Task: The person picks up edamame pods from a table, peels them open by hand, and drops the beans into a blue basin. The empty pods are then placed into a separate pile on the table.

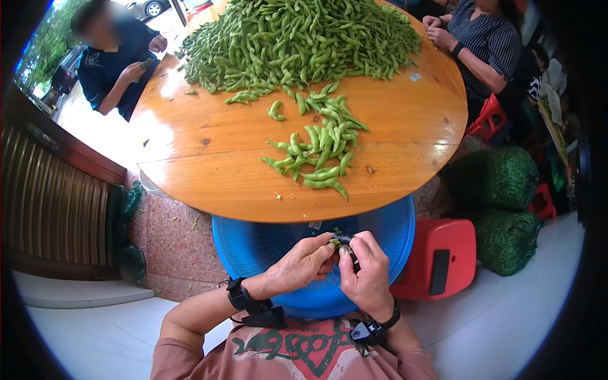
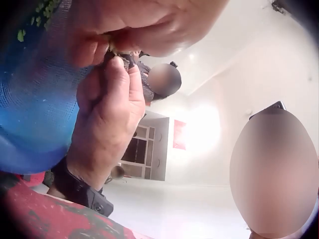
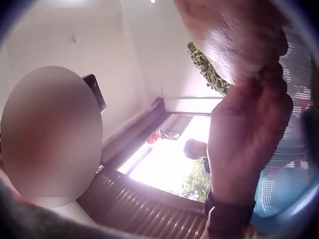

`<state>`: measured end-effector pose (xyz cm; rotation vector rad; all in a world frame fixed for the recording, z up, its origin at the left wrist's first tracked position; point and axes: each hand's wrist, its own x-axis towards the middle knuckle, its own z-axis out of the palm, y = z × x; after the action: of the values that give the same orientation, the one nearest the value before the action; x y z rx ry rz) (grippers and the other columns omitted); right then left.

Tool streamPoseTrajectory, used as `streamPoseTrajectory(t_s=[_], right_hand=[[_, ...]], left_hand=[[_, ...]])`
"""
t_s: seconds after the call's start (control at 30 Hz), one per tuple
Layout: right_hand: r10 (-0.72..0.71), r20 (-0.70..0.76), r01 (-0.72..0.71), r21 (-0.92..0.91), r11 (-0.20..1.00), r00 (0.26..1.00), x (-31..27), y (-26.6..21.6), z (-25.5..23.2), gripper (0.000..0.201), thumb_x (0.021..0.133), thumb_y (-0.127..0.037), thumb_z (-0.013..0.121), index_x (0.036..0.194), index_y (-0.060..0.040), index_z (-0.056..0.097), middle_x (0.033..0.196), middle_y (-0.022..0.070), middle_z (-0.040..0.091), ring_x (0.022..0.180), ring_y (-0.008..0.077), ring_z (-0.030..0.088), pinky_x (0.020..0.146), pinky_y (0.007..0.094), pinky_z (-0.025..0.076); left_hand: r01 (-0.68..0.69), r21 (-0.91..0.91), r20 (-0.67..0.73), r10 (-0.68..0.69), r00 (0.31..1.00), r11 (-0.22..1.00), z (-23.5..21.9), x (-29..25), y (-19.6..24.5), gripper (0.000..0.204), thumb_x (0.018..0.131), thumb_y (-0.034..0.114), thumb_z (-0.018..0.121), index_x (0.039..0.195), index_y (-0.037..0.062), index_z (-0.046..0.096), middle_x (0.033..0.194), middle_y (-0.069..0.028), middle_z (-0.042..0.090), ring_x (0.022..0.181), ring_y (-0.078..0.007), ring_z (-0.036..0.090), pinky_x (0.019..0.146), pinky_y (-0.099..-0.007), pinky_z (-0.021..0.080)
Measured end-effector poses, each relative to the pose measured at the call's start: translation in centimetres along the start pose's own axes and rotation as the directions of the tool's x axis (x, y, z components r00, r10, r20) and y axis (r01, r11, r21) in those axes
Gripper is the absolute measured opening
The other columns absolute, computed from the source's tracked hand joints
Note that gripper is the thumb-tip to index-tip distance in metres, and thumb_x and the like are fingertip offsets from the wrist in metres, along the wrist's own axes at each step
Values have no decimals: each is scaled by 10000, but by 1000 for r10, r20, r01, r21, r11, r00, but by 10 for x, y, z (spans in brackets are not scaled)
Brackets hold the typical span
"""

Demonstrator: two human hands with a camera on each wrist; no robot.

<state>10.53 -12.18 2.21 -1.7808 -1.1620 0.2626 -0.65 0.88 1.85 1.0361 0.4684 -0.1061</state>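
Both hands meet over the blue plastic basin (image 1: 235,253). My left hand (image 1: 305,261) pinches a small green pod (image 1: 334,242) at its fingertips. Fingers curled, my right hand (image 1: 368,271) holds a small black tool (image 1: 343,239) against that pod; its exact kind cannot be made out, as fingers cover much of it. In the left wrist view the right hand (image 2: 107,112) comes up to the left one, thumb pressing at the join. Loose green pods (image 1: 323,142) lie on the wooden table (image 1: 221,155) beyond, in front of a large heap of pods (image 1: 304,44).
A red plastic stool (image 1: 459,253) stands right of the basin, with filled green mesh sacks (image 1: 500,180) behind it. One person (image 1: 114,63) stands at the table's far left, another (image 1: 484,47) at its right. Bits of green lie in the basin.
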Motion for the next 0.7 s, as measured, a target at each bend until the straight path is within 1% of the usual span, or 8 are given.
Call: streamPoseTrajectory(t_s=[0.3,0.33,0.37,0.4,0.47,0.5,0.6,0.7], right_hand=[[34,11,-35,70,997,999,2,9,-7,79,854,40,613,916,26,567,839,153,533,710,346,576,624,401,474],[90,34,-92,91,992,995,2,11,-16,45,865,15,602,881,20,560,806,137,529,676,296,562,590,368,443],[175,23,-176,94,980,984,-1,14,-30,36,873,8,589,870,23,556,797,132,528,656,273,553,583,358,436],[257,15,-257,97,961,966,-6,18,-47,40,881,1,576,859,25,552,787,128,526,636,250,545,577,349,429],[318,-66,-315,56,948,946,-10,15,-90,37,882,2,556,870,37,563,748,121,531,622,218,548,574,332,424],[333,-62,-337,-59,940,941,-18,24,-112,61,876,10,563,916,47,589,745,136,552,625,236,568,584,346,439],[321,-120,-341,-398,852,940,-38,45,-147,231,859,28,585,1079,66,645,800,198,635,697,311,647,630,394,488],[378,-147,-397,-506,766,914,-41,50,-151,267,860,28,594,1120,69,643,839,235,654,748,368,666,664,422,508]], left_hand=[[7,-66,-88,-13,996,998,-5,9,-14,176,986,50,408,1024,-11,569,775,-6,495,705,-101,469,610,-264,438],[-135,227,-12,141,990,965,-11,12,-18,174,972,39,448,1043,-21,596,806,-50,570,744,-148,550,663,-296,483],[-281,487,105,264,959,827,-15,12,-19,180,957,29,489,1061,-31,622,837,-93,645,784,-196,631,716,-327,527],[-283,491,102,268,958,824,-14,8,-11,180,957,29,489,1061,-31,622,837,-93,645,784,-196,631,716,-327,527],[-288,844,132,346,929,453,-7,-5,21,211,924,16,575,1114,-21,659,948,-164,718,922,-296,707,816,-389,558],[-365,839,160,458,875,403,-8,-5,34,234,901,37,642,1128,-13,668,939,-197,719,941,-352,703,794,-416,568],[-167,986,137,690,711,-23,-20,10,63,186,870,40,661,1052,1,657,937,-151,633,838,-358,665,734,-443,556],[-183,981,174,741,648,-71,-44,39,59,149,865,31,658,1010,11,636,961,-140,570,837,-344,636,732,-453,542]])
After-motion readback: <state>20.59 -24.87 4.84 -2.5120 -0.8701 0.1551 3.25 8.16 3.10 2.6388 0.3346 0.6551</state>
